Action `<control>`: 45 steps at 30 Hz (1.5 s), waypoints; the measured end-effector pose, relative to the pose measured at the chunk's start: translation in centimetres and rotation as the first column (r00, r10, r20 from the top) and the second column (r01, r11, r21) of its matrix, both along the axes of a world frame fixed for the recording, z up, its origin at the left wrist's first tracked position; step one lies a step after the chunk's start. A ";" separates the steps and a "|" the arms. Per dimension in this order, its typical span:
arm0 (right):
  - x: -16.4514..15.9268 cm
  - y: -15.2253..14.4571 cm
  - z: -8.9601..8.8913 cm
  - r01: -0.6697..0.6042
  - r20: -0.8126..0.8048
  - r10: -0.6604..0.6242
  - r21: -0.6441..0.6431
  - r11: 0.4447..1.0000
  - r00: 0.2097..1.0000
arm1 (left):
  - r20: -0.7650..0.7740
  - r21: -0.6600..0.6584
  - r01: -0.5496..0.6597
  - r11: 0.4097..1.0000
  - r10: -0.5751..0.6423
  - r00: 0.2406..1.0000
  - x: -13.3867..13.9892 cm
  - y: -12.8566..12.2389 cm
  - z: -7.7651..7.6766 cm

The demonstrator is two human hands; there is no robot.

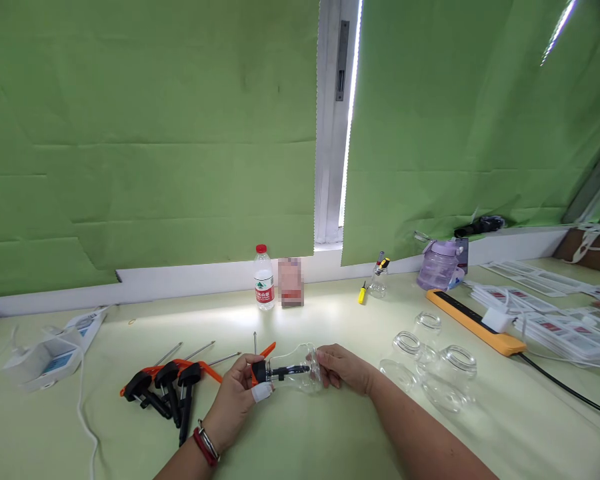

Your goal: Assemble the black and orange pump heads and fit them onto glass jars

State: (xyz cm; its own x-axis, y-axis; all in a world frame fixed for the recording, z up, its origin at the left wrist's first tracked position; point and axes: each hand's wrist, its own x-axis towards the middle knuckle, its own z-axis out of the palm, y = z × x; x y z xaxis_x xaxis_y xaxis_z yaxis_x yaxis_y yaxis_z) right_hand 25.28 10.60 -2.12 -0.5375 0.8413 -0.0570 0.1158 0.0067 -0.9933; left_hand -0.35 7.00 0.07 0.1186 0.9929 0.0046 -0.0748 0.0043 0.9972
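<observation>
My left hand [244, 385], a white wrap on its thumb, grips a black cap [259, 373] with an orange part and a thin metal rod. The cap's black stem [291, 371] lies inside a clear flared bottle [307, 353], held sideways above the table. The fingers of my right hand [344, 367] are closed on the bottle's wide end. Whether the cap is seated on the neck is hidden by my left fingers. Left of my hands lie three similar black caps [166, 375] with stems, orange parts and metal rods. Several matching clear bottles [459, 360] stand to the right.
A red-capped water bottle [265, 283] stands at the back beside a blurred box [291, 283]. Farther right are a small yellow tool [362, 294], a small glass jar [379, 283], a purple jug [437, 267], an orange power strip [473, 320] and stacked white sheets [555, 333]. A white cable [81, 400] runs at left.
</observation>
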 end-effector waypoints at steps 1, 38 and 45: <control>0.2 0.0 0.0 -0.006 -0.028 0.006 0.009 1.000 1.000 | 0.000 -0.003 -0.001 1.000 0.001 1.000 0.0 0.0 0.0; 0.0 -0.2 0.1 -0.009 -0.117 0.015 0.056 0.998 0.993 | 0.029 -0.003 0.021 1.000 -0.021 0.999 -0.3 0.5 -0.8; -0.3 -0.3 0.5 -0.038 -0.099 0.035 -0.022 0.999 0.994 | 0.041 0.018 0.065 0.998 -0.066 0.997 -0.2 0.5 -0.7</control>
State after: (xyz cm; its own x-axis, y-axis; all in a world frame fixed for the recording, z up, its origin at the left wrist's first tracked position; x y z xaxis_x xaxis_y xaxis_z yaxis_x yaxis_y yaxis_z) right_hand 25.00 10.28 -1.59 -0.5719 0.8201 -0.0218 0.0175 -0.0143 -0.9997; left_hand -0.56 7.46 -0.59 0.1825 0.9828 0.0270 -0.1159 -0.0058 0.9932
